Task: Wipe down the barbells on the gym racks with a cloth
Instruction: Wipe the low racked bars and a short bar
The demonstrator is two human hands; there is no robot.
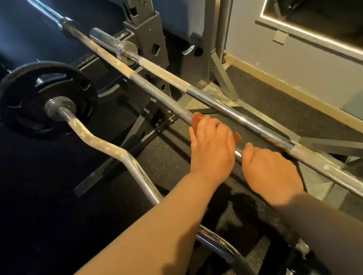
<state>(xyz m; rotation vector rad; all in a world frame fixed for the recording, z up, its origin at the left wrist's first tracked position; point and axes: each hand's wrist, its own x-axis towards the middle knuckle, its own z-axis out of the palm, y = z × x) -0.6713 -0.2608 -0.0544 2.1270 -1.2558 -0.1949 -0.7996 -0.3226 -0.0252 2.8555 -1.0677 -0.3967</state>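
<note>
Two straight barbells run diagonally from upper left to lower right. My left hand [212, 143] grips an orange cloth [197, 120] wrapped round the nearer, dull and speckled barbell [129, 73]. Just to its right, my right hand [268, 170] curls over the same bar and holds it bare. The farther, shinier barbell [234, 103] lies parallel behind it, untouched. A curl bar [103, 143] with a black weight plate [44, 99] sits nearer me, passing under my left forearm.
A dark steel rack upright [147, 32] stands behind the bars, with grey frame legs [226, 78] at the wall. Black rubber flooring [166, 155] lies below. A lit mirror frame [310, 31] hangs on the grey wall at the right.
</note>
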